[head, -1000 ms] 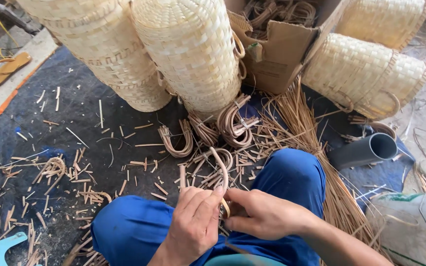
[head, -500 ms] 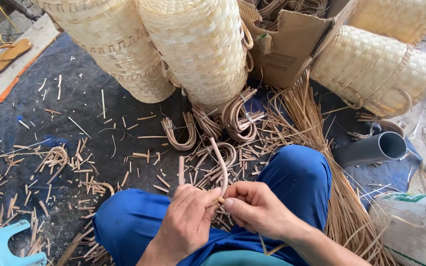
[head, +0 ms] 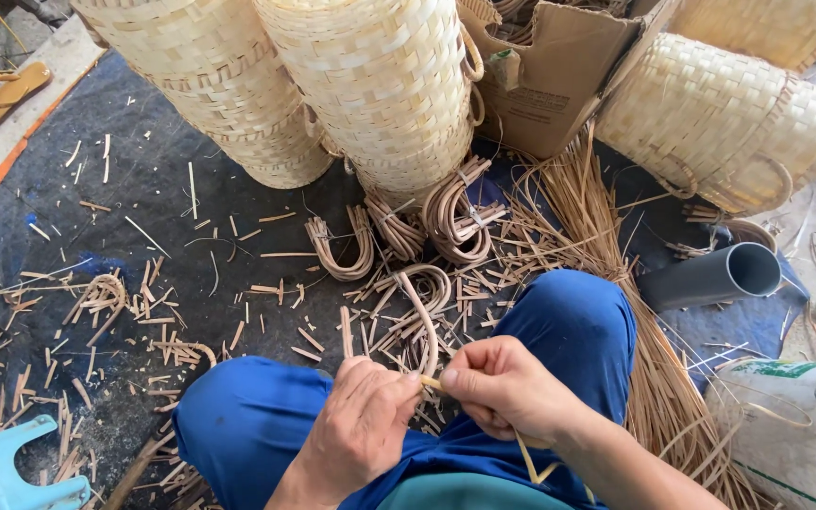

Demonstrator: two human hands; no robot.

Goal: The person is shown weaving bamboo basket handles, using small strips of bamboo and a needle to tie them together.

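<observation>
A curved rattan handle (head: 421,312) rises between my knees, and my left hand (head: 363,427) grips its lower end. Right beside it, my right hand (head: 502,387) pinches a thin yellow rattan strip (head: 528,455) against that handle; the strip trails down past my wrist. Both hands meet just above my blue trousers (head: 573,326). Bundles of bent handles (head: 455,212) lie on the dark mat a little ahead of my hands.
Stacked woven baskets (head: 380,85) stand ahead, more baskets (head: 710,123) at the right. An open cardboard box (head: 545,80) sits behind. A grey pipe (head: 710,276) and long rattan strips (head: 606,246) lie at my right. Offcuts litter the mat; a teal stool (head: 11,463) is at lower left.
My hands have shifted slightly up and apart on the handle while the right hand draws the strip. The view has drifted a little.
</observation>
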